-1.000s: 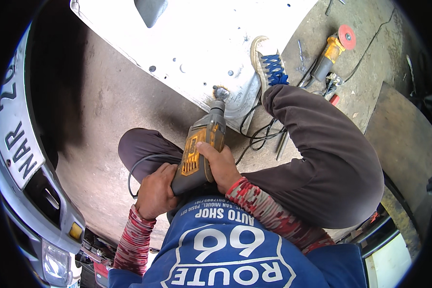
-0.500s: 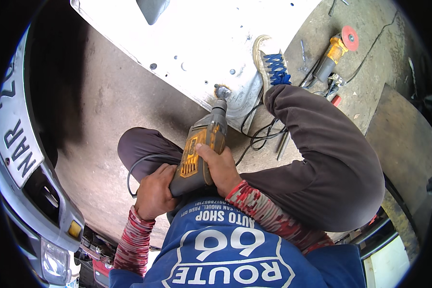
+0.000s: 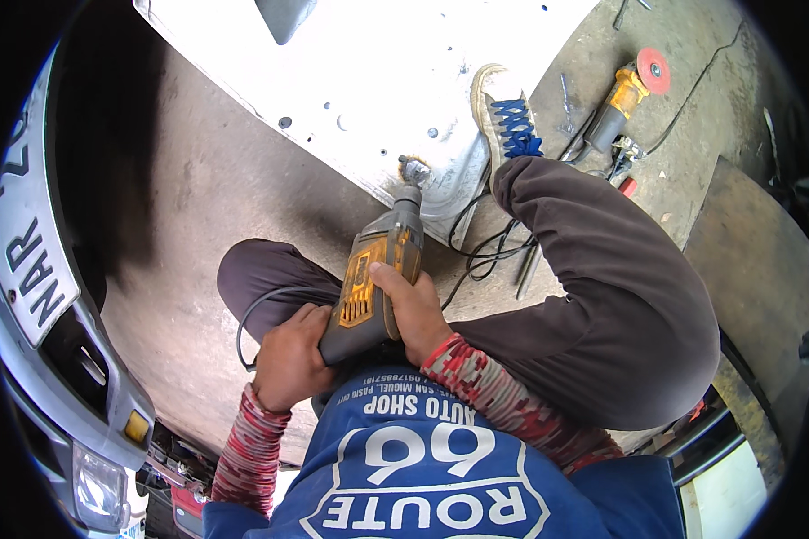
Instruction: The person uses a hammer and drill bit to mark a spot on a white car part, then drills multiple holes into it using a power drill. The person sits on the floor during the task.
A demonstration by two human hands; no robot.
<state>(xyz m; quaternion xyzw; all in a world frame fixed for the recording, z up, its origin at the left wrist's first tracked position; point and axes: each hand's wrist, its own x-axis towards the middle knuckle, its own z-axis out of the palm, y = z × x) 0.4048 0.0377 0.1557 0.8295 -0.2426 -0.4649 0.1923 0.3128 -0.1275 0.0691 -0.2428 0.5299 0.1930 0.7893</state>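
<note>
At far left, a dark cord (image 3: 240,334) loops over the left thigh (image 3: 259,271) and past the left wrist; it is best kept out of the tool's way. The left hand (image 3: 292,359) curls around the rear of the drill (image 3: 368,269), though its palm side and any trigger finger are hidden. The drill lies between the legs, its chuck (image 3: 408,198) directed at a scorched patch (image 3: 414,169) near the lower corner of the white panel (image 3: 360,76); whether the tip touches metal cannot be told. The right hand (image 3: 411,310) clasps the housing, thumb on top, fingers out of sight underneath. Good practice here calls for steady, square pressure from the rear hand, while the forward hand resists twisting. A shoe (image 3: 505,121) rests on the panel's right edge; its weight probably helps prevent slipping. Beyond it, black cable (image 3: 485,258) lies coiled beside the corner, and an angle grinder (image 3: 618,103) lies well clear.
</note>
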